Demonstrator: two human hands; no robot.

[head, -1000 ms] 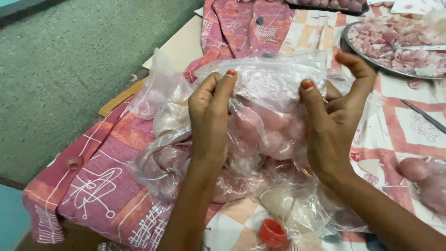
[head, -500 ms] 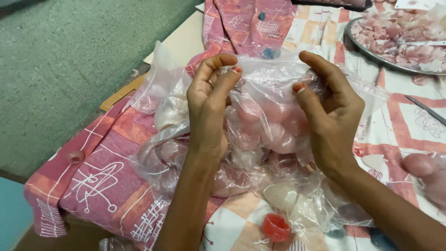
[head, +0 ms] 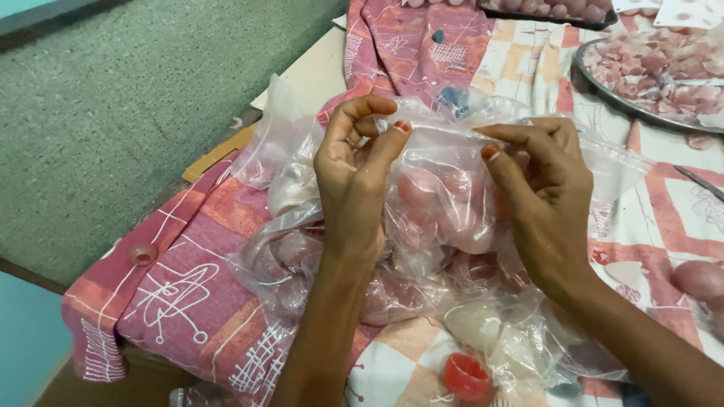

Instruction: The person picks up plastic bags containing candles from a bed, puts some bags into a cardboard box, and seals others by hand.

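A clear plastic bag (head: 445, 203) of smooth pink stones is resting upright on a pink patterned cloth (head: 181, 294) over the desk. The left hand (head: 354, 181) and right hand (head: 539, 188) are each pinching its top edge, which is running left to right between them, both equally near.

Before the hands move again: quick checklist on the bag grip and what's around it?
1. Left hand pinching top edge of the clear bag: ok.
2. Right hand pinching the same edge: ok.
3. Bag mouth fully sealed: cannot tell.
4. Pink stones inside the bag: ok.
5. Bag resting over the patterned cloth, away from the table edge: ok.
6. Metal tray of pink pieces apart from the hands: ok.
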